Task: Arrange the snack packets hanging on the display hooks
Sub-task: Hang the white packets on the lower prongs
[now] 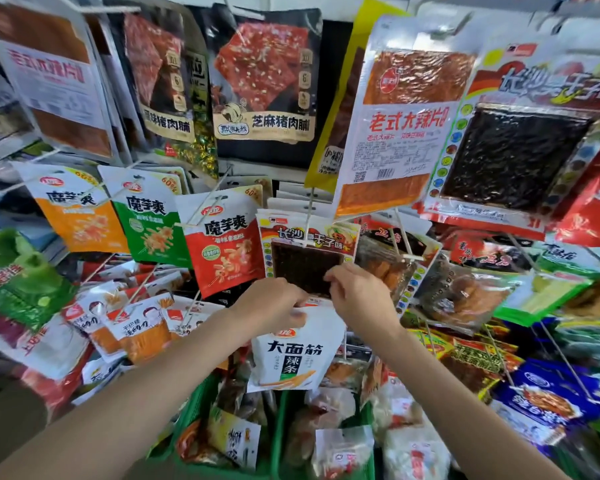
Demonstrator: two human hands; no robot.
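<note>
A white snack packet (293, 355) with black lettering and a green stripe hangs at the centre, below a dark-windowed packet (303, 263) on a white hook (307, 216). My left hand (274, 304) pinches the white packet's top left edge. My right hand (355, 294) holds the top right corner, with its fingers lying over the lower edge of the dark-windowed packet. The white packet's hang hole and its hook are hidden behind my hands.
Orange (80, 216), green (149, 220) and red (224, 244) packets hang in a row to the left. Large packets (400, 123) hang above on the right. Green baskets (205, 410) of loose snacks sit below. Hook rods (404, 237) stick out toward me.
</note>
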